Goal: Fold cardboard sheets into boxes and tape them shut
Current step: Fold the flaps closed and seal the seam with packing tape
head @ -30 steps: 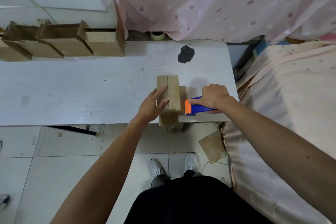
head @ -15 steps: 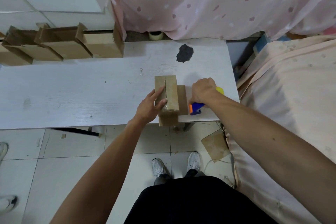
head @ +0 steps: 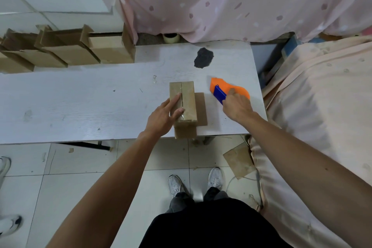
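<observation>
A small brown cardboard box stands near the front edge of the white table, its two top flaps meeting in a seam. Clear tape glints at the seam's near end. My left hand lies on the box's top left with straight fingers, thumb across the taped end. A loose flap lies flat to the right of the box. My right hand grips the handle of an orange and blue tape dispenser, which rests on the table right of the box.
Several folded cardboard boxes line the table's back left. A tape roll sits behind the table by the pink curtain. A dark patch marks the tabletop. A bed borders the right side. A cardboard scrap lies on the floor.
My right hand has carried the tape dispenser from the box's near right corner away to the right and back, setting it on the table. My left hand has stayed on the box.
</observation>
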